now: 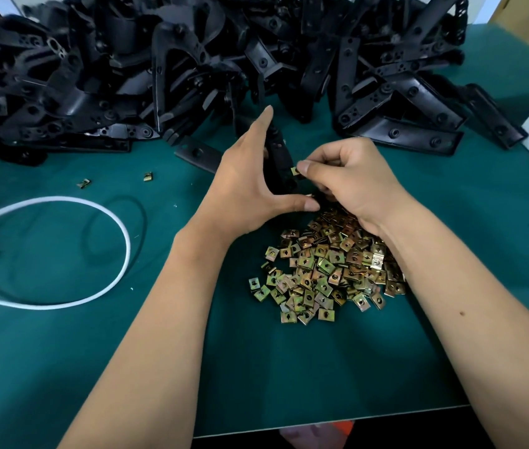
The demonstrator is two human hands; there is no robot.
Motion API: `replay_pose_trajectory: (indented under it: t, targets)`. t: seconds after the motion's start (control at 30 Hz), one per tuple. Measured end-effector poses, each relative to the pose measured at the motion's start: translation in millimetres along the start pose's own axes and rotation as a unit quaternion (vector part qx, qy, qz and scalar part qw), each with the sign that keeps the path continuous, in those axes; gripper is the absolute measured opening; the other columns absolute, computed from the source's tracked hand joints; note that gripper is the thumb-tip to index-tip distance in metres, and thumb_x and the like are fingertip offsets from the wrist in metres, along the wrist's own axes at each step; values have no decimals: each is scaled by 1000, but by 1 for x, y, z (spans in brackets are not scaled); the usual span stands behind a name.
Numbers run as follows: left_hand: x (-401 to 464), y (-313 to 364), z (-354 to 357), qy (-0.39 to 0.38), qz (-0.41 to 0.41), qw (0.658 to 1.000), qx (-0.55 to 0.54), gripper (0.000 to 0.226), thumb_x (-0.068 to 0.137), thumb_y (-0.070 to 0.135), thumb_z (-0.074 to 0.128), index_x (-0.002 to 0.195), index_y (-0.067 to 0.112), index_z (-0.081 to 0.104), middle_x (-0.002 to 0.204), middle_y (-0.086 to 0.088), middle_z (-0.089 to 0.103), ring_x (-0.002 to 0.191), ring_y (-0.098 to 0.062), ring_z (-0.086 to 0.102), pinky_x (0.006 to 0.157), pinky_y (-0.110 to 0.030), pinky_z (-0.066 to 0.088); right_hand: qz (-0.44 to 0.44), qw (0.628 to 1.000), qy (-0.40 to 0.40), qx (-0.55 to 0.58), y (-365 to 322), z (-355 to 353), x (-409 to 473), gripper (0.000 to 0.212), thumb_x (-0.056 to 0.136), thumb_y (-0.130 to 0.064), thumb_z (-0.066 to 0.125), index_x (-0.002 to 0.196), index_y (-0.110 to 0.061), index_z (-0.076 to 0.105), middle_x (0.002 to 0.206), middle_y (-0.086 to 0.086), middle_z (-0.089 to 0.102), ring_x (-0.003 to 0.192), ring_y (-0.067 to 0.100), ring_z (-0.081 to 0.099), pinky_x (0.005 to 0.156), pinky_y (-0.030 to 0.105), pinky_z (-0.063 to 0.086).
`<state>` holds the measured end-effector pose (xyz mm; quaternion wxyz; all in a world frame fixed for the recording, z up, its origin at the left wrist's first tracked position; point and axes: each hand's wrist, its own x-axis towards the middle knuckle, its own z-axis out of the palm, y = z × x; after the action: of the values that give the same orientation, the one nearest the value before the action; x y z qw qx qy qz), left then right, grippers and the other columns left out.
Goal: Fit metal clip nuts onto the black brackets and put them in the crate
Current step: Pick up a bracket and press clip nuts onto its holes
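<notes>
My left hand (247,183) grips a black bracket (278,163) held upright over the green table mat. My right hand (347,176) pinches a small brass-coloured clip nut (295,171) against the bracket's right edge. Just below both hands lies a heap of loose clip nuts (328,264). A large pile of black brackets (192,69) fills the back of the table. No crate is in view.
A white cord loop (120,228) and a thin black loop (141,215) lie on the mat at left. Stray clip nuts (148,176) sit near them. A flat bracket (196,153) lies beside my left hand. The table's front edge (331,421) is close.
</notes>
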<state>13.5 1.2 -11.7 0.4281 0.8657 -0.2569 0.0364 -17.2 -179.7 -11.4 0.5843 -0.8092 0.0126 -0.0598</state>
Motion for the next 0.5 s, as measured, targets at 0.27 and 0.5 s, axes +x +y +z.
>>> replay_pose_trajectory:
  t: [0.27,0.5]
  targets:
    - [-2,-3,1,39,-22,997,-67,129,51,36,101,155,9,29,137,-3,62,126,-9,61,112,-28,46,-13,1000,-12,3,-2,-3,0,24,93,-18,73,68,-19,71,51,-12,53,50,2,44,52,16,39]
    - [-3,8,9,61,-14,998,-30,135,46,47,100,156,7,33,136,-1,61,123,-6,57,103,-11,42,-34,998,-51,0,-1,-6,-1,26,95,-12,71,69,-20,71,50,-14,54,48,-1,43,52,12,35]
